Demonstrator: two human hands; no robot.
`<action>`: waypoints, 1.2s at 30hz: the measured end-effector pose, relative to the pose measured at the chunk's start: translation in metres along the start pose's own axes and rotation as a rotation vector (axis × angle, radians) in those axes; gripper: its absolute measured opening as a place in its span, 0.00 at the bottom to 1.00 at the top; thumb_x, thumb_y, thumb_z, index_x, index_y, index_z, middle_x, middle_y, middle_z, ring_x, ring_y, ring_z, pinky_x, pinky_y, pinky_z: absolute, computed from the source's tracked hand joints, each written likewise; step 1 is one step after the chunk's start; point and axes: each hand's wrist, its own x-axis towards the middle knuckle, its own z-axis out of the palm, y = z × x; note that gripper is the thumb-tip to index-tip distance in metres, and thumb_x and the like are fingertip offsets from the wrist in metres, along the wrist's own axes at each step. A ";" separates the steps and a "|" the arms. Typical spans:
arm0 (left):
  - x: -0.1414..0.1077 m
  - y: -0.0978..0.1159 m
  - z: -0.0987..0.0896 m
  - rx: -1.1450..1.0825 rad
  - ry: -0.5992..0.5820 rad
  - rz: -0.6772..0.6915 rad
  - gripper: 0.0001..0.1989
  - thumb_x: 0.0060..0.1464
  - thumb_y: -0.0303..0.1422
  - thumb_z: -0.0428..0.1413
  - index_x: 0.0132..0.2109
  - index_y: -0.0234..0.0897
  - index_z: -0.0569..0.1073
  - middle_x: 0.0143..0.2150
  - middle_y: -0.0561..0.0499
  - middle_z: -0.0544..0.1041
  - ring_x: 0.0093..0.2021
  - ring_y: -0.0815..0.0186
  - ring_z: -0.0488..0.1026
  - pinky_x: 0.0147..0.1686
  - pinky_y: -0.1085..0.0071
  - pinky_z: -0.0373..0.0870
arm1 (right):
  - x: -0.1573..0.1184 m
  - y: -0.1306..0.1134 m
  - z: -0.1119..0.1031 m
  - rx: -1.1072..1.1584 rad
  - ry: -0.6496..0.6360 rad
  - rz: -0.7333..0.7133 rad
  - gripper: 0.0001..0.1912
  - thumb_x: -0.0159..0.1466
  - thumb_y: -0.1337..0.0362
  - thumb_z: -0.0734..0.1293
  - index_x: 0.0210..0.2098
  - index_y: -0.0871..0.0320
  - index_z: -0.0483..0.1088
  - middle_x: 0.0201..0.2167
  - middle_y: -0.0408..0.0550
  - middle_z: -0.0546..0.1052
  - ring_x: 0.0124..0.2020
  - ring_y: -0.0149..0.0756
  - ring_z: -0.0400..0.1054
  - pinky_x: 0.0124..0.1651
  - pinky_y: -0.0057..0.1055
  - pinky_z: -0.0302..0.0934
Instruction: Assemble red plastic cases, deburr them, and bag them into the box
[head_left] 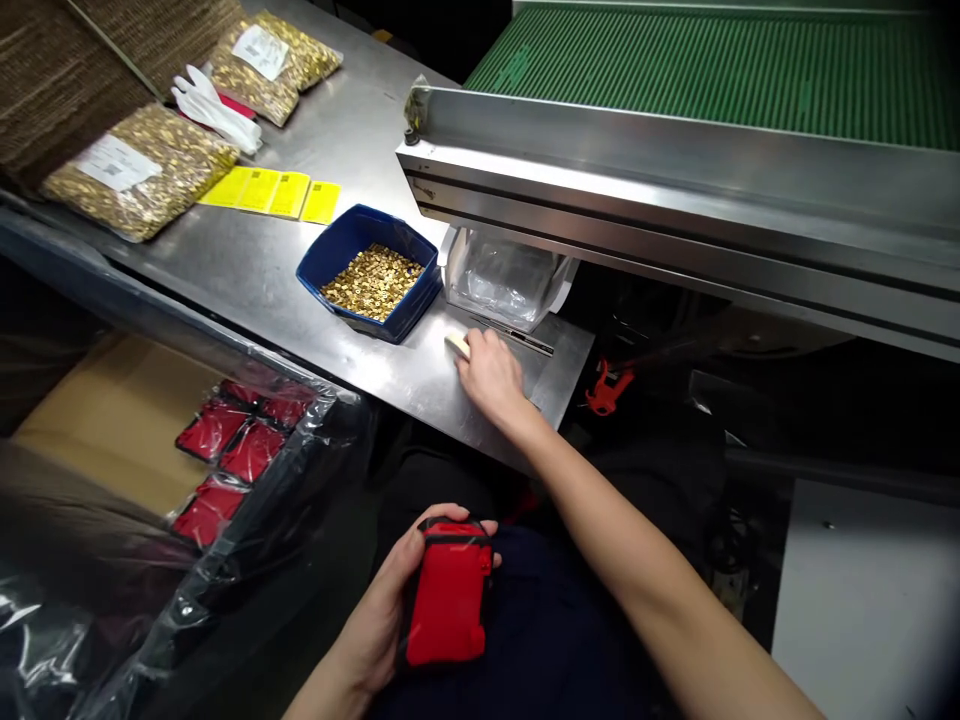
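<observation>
A red palm-sized casing with black edges (448,600) lies in my left hand (386,600), whose fingers wrap round it above my lap. Over the metal table's near corner, my right hand (491,375) is closed on a small cream-coloured flat piece (457,346), its kind unclear. Just beyond that hand stands a scoop-like metal tray lined with clear plastic (502,275). A thin dark metal tool (525,340) lies in front of the tray. Left of it, a blue bin (326,255) holds many small brass-coloured parts (375,282).
A conveyor with a green ribbed belt (697,70) overhangs the table (300,310). Bags of brass-coloured parts (180,170), white gloves (217,112) and yellow labels (279,193) lie at the back left. Red wrapped pieces (251,450) sit in a plastic-lined box below. An orange clamp (606,388) hangs right.
</observation>
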 end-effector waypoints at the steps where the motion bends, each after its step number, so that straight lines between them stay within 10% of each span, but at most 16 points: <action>1: 0.003 -0.003 0.003 -0.021 0.042 -0.020 0.23 0.64 0.50 0.57 0.57 0.39 0.73 0.60 0.35 0.79 0.54 0.45 0.80 0.52 0.53 0.76 | -0.014 0.006 -0.006 0.020 -0.020 -0.018 0.09 0.69 0.63 0.68 0.49 0.57 0.70 0.50 0.57 0.74 0.50 0.51 0.71 0.50 0.42 0.67; 8: 0.019 -0.011 0.014 -0.058 0.185 -0.135 0.22 0.68 0.48 0.52 0.58 0.37 0.71 0.51 0.37 0.83 0.46 0.49 0.83 0.46 0.56 0.78 | -0.151 0.049 -0.083 0.537 -0.326 -0.058 0.11 0.74 0.56 0.63 0.55 0.48 0.67 0.35 0.40 0.79 0.31 0.35 0.74 0.35 0.28 0.64; 13: 0.023 -0.012 0.017 -0.052 0.159 -0.157 0.24 0.68 0.49 0.52 0.59 0.37 0.71 0.53 0.37 0.83 0.47 0.49 0.83 0.47 0.56 0.78 | -0.219 0.065 -0.105 0.240 -0.643 -0.441 0.10 0.73 0.61 0.62 0.52 0.51 0.69 0.37 0.44 0.78 0.32 0.37 0.71 0.34 0.32 0.57; 36: 0.025 -0.033 0.021 0.175 0.311 -0.204 0.24 0.63 0.51 0.57 0.55 0.37 0.76 0.49 0.38 0.84 0.42 0.52 0.82 0.46 0.58 0.77 | -0.227 0.065 -0.090 0.070 -0.831 -0.488 0.04 0.71 0.60 0.64 0.41 0.51 0.64 0.32 0.37 0.74 0.26 0.29 0.64 0.28 0.31 0.44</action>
